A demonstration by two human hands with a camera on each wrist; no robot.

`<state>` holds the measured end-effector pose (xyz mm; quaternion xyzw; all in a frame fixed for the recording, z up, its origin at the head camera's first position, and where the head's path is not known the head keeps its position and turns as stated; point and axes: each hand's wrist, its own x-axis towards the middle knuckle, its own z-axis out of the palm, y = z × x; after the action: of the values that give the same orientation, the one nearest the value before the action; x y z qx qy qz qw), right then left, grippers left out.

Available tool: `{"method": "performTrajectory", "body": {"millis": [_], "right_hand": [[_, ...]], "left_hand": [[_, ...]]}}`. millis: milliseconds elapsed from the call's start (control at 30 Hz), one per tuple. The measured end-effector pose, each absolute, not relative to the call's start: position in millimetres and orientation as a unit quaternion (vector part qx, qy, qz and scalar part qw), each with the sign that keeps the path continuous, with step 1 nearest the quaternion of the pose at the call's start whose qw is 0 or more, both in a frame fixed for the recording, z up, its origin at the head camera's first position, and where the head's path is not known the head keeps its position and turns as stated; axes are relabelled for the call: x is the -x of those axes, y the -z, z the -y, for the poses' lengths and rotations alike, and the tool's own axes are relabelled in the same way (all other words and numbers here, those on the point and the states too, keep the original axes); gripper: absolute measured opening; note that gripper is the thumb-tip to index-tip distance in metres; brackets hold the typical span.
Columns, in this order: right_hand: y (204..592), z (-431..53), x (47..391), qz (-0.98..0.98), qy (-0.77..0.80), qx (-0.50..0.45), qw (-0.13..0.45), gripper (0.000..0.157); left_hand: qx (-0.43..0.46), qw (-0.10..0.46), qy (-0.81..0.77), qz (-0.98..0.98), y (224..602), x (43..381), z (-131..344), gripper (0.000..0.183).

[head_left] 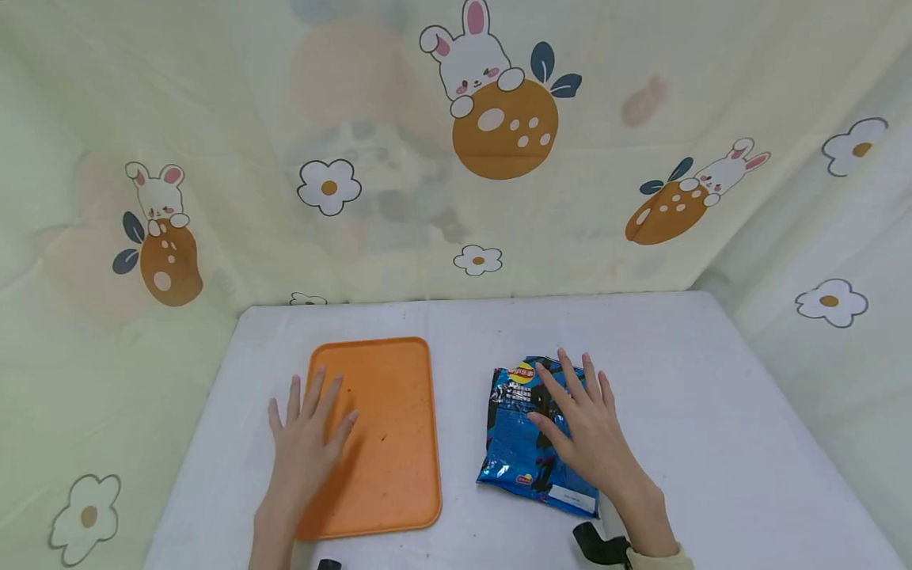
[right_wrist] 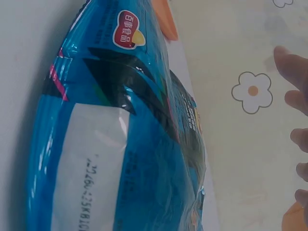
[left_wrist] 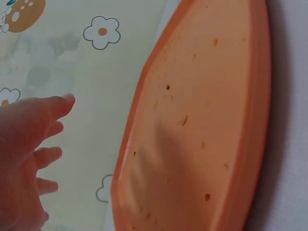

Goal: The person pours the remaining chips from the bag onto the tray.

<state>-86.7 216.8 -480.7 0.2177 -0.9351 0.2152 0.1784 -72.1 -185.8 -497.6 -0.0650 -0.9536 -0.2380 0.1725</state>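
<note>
An orange rectangular tray (head_left: 399, 443) lies flat on the white table, with small brown marks and crumbs on its surface. My left hand (head_left: 306, 443), fingers spread, hovers over the tray's left edge and casts a shadow on it; the left wrist view shows a gap between hand and tray (left_wrist: 192, 120). Right of the tray lies a blue chip bag (head_left: 516, 443) with a yellow and red logo and a white label strip. Above its right side my right hand (head_left: 587, 431) is spread, hiding part of the bag. Nothing is in either hand.
The white table (head_left: 712, 443) is enclosed by cream curtains (head_left: 385, 261) printed with rabbits and flowers, at the back and both sides. Black straps or mounts (head_left: 601, 546) show by the wrists at the near edge.
</note>
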Motion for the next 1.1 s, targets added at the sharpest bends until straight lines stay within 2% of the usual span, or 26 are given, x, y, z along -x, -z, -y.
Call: {"method": "performTrajectory", "body": {"millis": [200, 400, 667, 1100], "right_hand": [[480, -216, 88, 0.937, -0.214, -0.214, 0.173, 0.069], [479, -216, 86, 0.940, -0.218, -0.210, 0.158, 0.069], [480, -217, 83, 0.940, -0.221, -0.211, 0.151, 0.068], [480, -219, 83, 0.937, -0.228, -0.214, 0.154, 0.065]], "left_hand": [[0.032, 0.157, 0.235, 0.959, 496, 71, 189, 0.060], [-0.048, 0.152, 0.226, 0.961, 495, 66, 194, 0.054], [-0.150, 0.056, 0.255, 0.954, 498, 57, 199, 0.054], [-0.188, 0.020, 0.267, 0.945, 506, 54, 202, 0.033]]}}
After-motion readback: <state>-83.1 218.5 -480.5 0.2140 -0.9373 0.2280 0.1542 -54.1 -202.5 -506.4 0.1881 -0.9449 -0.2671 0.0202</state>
